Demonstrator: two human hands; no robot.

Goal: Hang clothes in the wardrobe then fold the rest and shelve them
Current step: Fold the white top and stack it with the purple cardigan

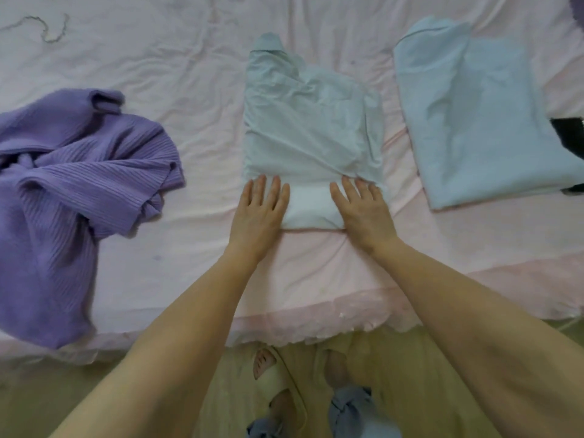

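Head view looks straight down past two bare forearms to a bed covered by a pink sheet (189, 159). Nearest the camera is a yellowish floor (63, 393), with the person's feet in open sandals and a bunched bit of blue-grey cloth (350, 409) lying low between the arms. Above that runs the bed's near edge, trimmed with a pale pink frill (316, 327). On the sheet past the edge, the left hand (257, 213) and the right hand (363, 213) lie flat, palms down, fingers straight and only slightly spread, each pressing on the near rolled or folded end of a pale grey-green garment (306, 134). The left hand covers its left corner, the right hand its right corner, and a strip of lighter fabric shows between them. That garment lies in the middle of the bed and stretches away from the hands, narrowing to a folded tip at its far end. Three garments sit on the bed in all: a crumpled purple ribbed knit (72, 191) well to the left, partly draped over the bed's edge; the grey-green one in the middle; and a flat, folded light blue garment (474, 121) to the right, apart from the middle one. One dark object (568, 134) shows at the right border, touching the blue garment; what it is cannot be told. Farther up, the sheet is wrinkled, with one loose thread-like squiggle (47, 30) near the far left corner.
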